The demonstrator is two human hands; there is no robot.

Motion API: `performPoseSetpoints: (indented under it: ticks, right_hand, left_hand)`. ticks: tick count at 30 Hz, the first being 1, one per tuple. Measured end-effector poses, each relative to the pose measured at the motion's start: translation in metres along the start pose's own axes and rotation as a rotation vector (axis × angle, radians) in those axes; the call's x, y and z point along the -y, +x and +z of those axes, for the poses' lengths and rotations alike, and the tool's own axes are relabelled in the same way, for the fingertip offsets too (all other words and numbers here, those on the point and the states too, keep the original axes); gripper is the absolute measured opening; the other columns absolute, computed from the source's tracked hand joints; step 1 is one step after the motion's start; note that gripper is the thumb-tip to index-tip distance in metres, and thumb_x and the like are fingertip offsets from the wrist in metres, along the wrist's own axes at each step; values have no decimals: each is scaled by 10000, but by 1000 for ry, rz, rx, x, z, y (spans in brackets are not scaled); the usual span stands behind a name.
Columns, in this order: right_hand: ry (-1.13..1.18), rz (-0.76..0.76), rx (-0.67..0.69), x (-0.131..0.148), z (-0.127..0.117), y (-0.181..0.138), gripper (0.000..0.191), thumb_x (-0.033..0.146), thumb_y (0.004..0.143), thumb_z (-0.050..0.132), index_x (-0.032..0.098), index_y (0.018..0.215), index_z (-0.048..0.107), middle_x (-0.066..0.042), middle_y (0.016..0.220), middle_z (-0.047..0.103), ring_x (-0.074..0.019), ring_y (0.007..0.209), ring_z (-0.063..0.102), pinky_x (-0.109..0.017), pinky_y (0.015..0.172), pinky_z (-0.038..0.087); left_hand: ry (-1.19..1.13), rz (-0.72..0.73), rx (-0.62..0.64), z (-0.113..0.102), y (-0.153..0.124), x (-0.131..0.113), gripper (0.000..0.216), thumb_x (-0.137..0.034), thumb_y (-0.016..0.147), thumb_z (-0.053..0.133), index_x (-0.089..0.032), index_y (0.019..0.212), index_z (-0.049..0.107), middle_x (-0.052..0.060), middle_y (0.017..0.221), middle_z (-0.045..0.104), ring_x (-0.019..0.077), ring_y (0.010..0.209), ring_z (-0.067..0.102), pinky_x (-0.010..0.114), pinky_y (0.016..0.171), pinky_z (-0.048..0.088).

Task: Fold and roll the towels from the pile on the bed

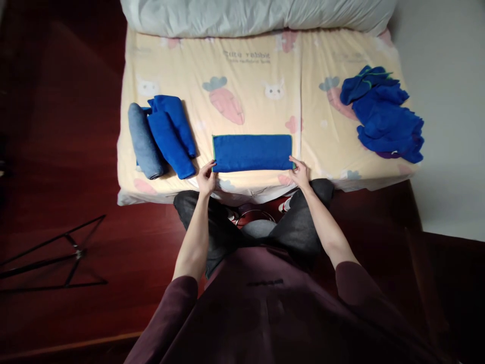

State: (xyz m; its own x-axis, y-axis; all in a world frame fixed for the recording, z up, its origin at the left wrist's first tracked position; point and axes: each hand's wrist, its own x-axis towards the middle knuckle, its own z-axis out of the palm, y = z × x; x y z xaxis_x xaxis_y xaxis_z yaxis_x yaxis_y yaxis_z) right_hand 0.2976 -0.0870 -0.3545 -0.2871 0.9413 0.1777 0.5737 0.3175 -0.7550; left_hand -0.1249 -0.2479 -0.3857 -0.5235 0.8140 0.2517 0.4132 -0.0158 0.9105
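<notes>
My left hand [206, 177] is closed in a pinch on the near-left corner of the folded blue towel [252, 152], thumb on top. My right hand [300, 173] is curled onto the near-right corner in the same way, though I can't see how much cloth sits under those fingers. I judge that holding both near corners at once keeps the layers stacked edge on edge and the strip flat, with even tension across it.

The towel lies on the bed sheet [189, 65] right in front of me, close to the near edge of the bed, where my arms reach it without stretching. It is a long, narrow rectangle. Its long axis runs left to right, parallel to the bed's near edge, its short sides point left and right, and a thin green trim shows along its border.

To the left, well apart from it, two rolled blue towels [172, 134] lie side by side with a grey-blue roll [144, 141] just beside them, all angled near to far. To the right, also well apart, sits a heap of loose blue cloths [386, 121]. The two lots flank the towel without overlapping it. A pale duvet [257, 15] lies along the far end. On the dark wooden floor [56, 151] to the left lies a black folding stand [71, 253].
</notes>
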Motion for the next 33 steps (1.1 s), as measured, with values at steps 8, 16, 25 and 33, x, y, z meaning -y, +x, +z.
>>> performPoseSetpoints:
  ticks: [8, 16, 25, 33]
  right_hand:
    - [102, 115, -104, -2, 7, 6, 572, 107, 763, 564, 150, 1275, 815, -173, 1378, 755, -209, 923, 760, -328, 771, 634]
    - [84, 84, -119, 3, 6, 6, 550, 43, 733, 534, 162, 1170, 846, -147, 1346, 772, -230, 1092, 777, -329, 836, 649]
    - [128, 109, -143, 2, 8, 8, 548, 41, 732, 538, 148, 1175, 842, -148, 1275, 795, -240, 1095, 774, -340, 842, 647]
    - [127, 96, -187, -9, 12, 10, 497, 62, 765, 545, 149, 1152, 844, -128, 1188, 801, -210, 954, 753, -311, 786, 626]
  left_hand:
    - [33, -11, -7, 0, -1, -1, 405, -545, 998, 683, -204, 1179, 802, 171, 1389, 747, 298, 1351, 703, 537, 1206, 534]
    - [22, 7, -5, -1, -1, 3, 370, -490, 987, 683, -193, 1174, 798, 175, 1368, 753, 287, 1343, 703, 535, 1217, 519]
    - [82, -18, -4, 0, 0, -10, 351, -492, 1009, 657, -196, 1144, 790, 160, 1356, 763, 286, 1333, 709, 510, 1205, 531]
    - [12, 18, -29, 1, -1, -2, 432, -580, 1012, 660, -192, 1155, 787, 158, 1344, 767, 287, 1306, 723, 491, 1195, 535]
